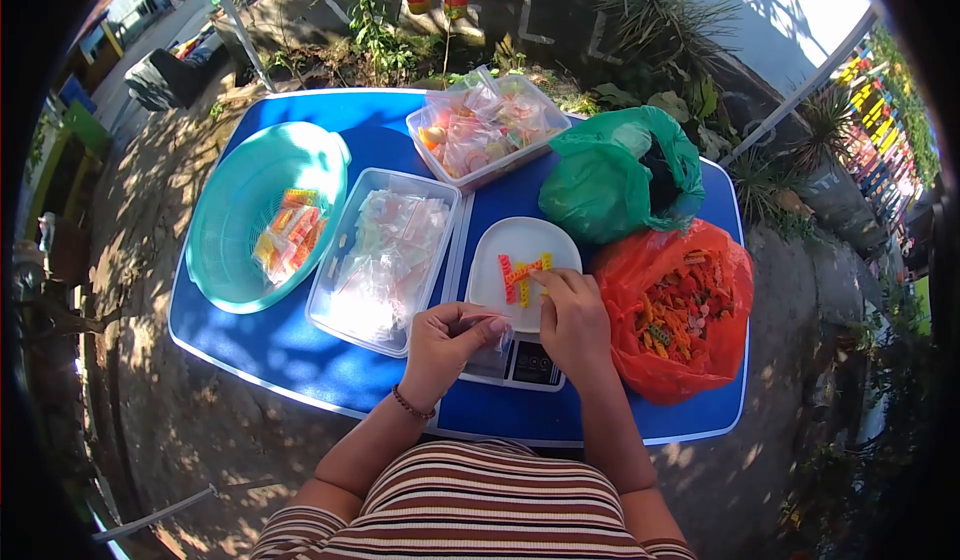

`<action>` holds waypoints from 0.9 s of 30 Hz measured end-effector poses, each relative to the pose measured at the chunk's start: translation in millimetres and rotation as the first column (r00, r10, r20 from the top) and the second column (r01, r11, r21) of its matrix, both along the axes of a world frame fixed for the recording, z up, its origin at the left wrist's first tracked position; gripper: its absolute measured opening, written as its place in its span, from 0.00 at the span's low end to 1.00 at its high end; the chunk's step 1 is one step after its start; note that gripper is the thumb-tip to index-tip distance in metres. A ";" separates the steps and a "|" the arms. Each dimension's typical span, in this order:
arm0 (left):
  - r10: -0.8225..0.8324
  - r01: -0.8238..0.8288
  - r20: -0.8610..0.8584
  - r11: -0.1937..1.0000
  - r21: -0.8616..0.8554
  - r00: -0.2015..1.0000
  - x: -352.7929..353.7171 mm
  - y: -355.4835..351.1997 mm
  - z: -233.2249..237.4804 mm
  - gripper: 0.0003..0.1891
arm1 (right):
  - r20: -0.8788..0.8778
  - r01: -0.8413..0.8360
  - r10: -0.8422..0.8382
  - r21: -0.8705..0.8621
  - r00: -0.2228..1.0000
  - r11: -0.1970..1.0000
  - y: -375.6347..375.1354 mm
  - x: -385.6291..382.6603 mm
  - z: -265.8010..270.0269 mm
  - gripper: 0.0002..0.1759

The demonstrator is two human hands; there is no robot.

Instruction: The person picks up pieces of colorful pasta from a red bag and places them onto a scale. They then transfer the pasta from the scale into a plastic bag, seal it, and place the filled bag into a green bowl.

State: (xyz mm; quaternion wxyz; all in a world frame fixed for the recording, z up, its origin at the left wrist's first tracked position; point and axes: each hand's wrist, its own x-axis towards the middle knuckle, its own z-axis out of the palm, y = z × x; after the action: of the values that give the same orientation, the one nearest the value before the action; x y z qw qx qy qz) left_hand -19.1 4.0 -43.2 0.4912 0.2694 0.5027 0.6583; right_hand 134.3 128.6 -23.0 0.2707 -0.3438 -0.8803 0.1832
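Thumb and fingers of my left hand (pixel 445 345) pinch a small clear plastic bag (pixel 490 358) beside the front of a white digital kitchen scale (pixel 548 377). On the scale's white plate (pixel 490 250) lie several ridged snack sticks (pixel 507 278) in red, yellow and orange. My right hand (pixel 578 320) reaches over the plate, its closed fingertips on an orange ridged stick at the right of the group. The fingers partly cover the sticks there. Just left of my left hand, a clear tub (pixel 318 310) holds a stack of empty-looking plastic bags (pixel 390 250).
A red plastic bag (pixel 625 350) full of orange and red pieces stands right of the scale, with a green bag (pixel 590 180) behind it. A teal basket (pixel 225 190) holds filled packets. Another tub (pixel 500 165) of packets sits at the back of the blue table (pixel 270 360).
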 end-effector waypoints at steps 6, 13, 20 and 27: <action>-0.013 0.013 -0.008 1.000 -0.008 1.000 8.2 -1.5 -0.4 0.10 | 0.013 -0.123 0.122 0.121 0.992 0.985 12.1 -23.6 -18.9 0.20; -0.015 0.015 -0.009 0.999 -0.040 1.000 7.9 -2.8 0.9 0.10 | -0.543 -0.178 0.003 -0.269 0.840 0.947 4.5 -3.4 -2.3 0.12; -0.161 0.158 -0.091 0.987 -0.037 0.983 10.4 -3.6 3.7 0.10 | -0.776 -0.379 -0.038 -0.349 0.629 0.857 -15.3 24.5 25.6 0.11; -0.198 0.201 -0.321 0.979 -0.022 0.926 9.6 -4.1 21.5 0.20 | -0.329 -0.329 0.236 -0.263 0.914 0.907 -13.1 33.1 39.0 0.07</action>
State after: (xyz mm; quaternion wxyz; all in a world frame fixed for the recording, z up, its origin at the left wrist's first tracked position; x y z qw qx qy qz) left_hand -9.5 -0.1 -21.7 0.4654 0.4258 0.5423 0.5550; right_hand 167.3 115.5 16.0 0.3091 -0.2193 -0.8315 0.4062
